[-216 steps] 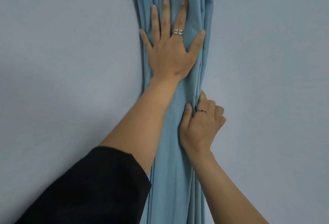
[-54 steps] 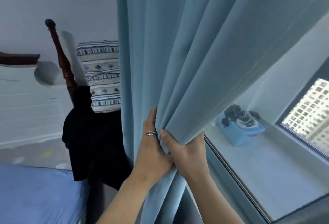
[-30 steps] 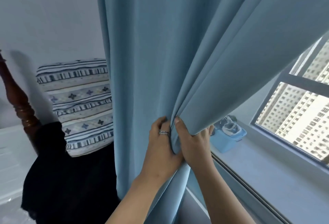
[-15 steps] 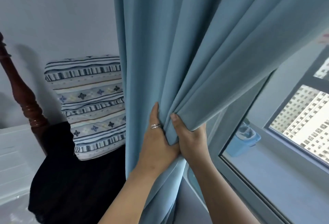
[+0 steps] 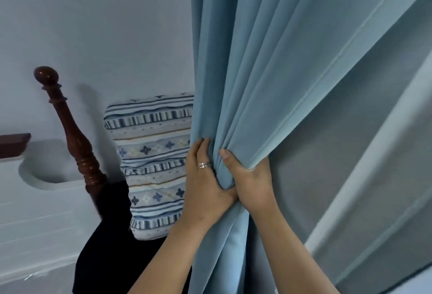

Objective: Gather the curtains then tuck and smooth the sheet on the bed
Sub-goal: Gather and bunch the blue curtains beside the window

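Note:
A blue curtain (image 5: 268,64) hangs from the top of the view and fans out to the right. Its folds are bunched together at mid height between my two hands. My left hand (image 5: 205,183), with a ring on one finger, is wrapped around the bunch from the left. My right hand (image 5: 251,181) clasps the same bunch from the right, thumb up against the folds. The two hands touch each other at the wrists. The bed and its sheet are out of view.
A dark wooden bedpost (image 5: 72,139) with a round knob stands at the left against the pale wall (image 5: 93,24). A striped, patterned cushion (image 5: 152,162) leans behind the curtain's left edge. A black cloth (image 5: 109,258) hangs below it.
The curtain has swung across to the right and now covers the window and the sill that showed before. Both hands keep the same grip on the bunched folds.

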The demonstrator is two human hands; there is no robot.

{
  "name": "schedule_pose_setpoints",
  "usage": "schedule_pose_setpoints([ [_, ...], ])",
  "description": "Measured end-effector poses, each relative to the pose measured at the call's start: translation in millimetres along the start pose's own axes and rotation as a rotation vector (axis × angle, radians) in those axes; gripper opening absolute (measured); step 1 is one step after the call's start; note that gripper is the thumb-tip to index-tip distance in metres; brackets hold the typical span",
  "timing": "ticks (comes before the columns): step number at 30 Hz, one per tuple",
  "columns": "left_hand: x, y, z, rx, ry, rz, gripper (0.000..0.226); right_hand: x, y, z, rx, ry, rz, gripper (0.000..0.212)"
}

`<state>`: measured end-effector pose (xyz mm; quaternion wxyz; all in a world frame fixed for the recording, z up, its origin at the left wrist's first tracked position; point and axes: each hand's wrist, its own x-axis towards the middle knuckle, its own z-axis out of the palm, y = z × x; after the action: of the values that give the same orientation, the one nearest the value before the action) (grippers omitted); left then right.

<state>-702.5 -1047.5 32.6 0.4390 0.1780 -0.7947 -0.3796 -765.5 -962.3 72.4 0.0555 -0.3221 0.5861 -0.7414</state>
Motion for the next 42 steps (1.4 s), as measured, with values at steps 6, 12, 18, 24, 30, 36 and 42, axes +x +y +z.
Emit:
schedule_pose_setpoints([
  [6,44,-28,14,0.083,0.132,-0.010,0.112,58,33,18,-0.017,-0.001,0.016,0.052],
  [12,92,-63,24,0.153,0.338,0.198,0.101,117,58,49,-0.050,0.031,-0.048,0.051],
  [18,161,-117,34,0.091,0.382,0.285,0.100,182,92,83,-0.141,0.078,-0.015,0.069],
  [24,247,-168,41,-0.010,0.125,0.279,0.106,263,127,117,-0.163,0.112,0.007,0.065],
  [30,327,-226,59,-0.104,0.078,0.148,0.097,351,178,154,-0.181,0.131,0.046,0.070],
  [36,400,-275,83,-0.062,0.163,0.131,0.092,439,222,181,-0.194,0.141,0.076,0.075],
  [42,416,-299,119,-0.013,0.294,0.224,0.069,464,248,169,-0.200,0.220,0.089,0.066],
])
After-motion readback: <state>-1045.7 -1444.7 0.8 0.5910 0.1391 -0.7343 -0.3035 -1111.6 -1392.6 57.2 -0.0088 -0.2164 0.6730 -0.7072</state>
